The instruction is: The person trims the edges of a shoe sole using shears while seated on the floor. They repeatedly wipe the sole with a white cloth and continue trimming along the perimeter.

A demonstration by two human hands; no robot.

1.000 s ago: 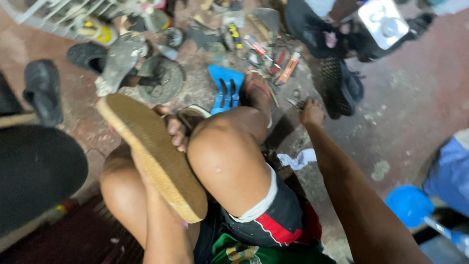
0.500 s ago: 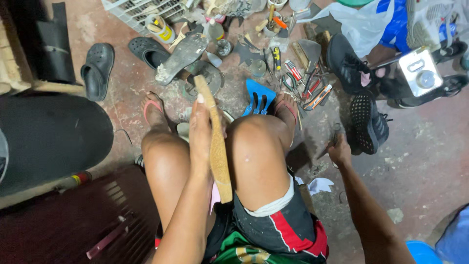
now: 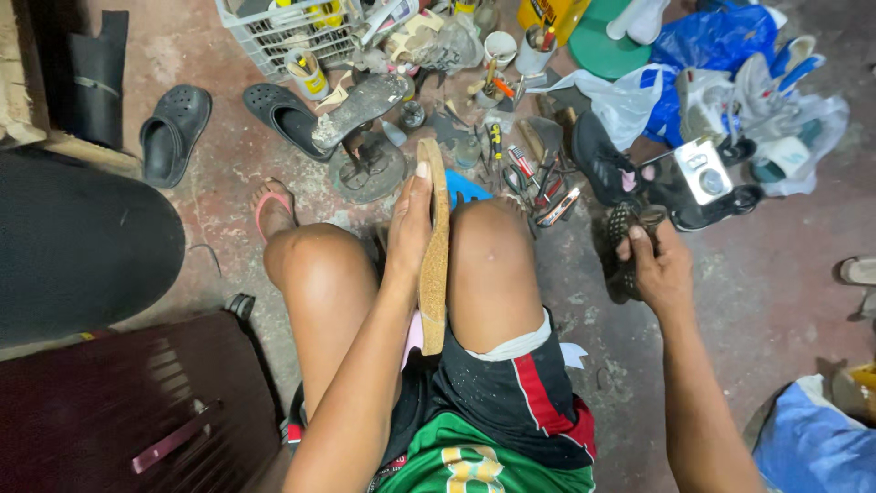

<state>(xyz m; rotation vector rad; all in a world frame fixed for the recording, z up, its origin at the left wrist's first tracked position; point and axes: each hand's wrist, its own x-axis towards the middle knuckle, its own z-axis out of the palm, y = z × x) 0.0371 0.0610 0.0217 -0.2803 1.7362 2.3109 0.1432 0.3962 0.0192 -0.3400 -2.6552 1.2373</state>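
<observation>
I sit on the floor with both bare knees raised. My left hand [image 3: 409, 224] grips a tan cork-like shoe sole [image 3: 433, 265], held on edge between my knees, fingers flat along its side. Out to the right, my right hand [image 3: 659, 265] is closed on a black shoe with a studded sole [image 3: 622, 239] that rests on the floor. A black sneaker with a pink lining [image 3: 604, 164] lies just beyond it.
A metal shoe last stand [image 3: 368, 162] stands ahead with a sole on it. Hand tools [image 3: 534, 178], small pots, a white crate [image 3: 278, 32], two black clogs [image 3: 173, 132], plastic bags [image 3: 730, 55] and a small silver box-shaped device [image 3: 701, 172] crowd the floor. A dark round seat [image 3: 82, 246] and a maroon case [image 3: 128, 402] are on the left.
My right hand moved from the bare floor onto the black studded shoe and took hold of it. My left hand keeps the sole upright between my knees. The view tilted forward.
</observation>
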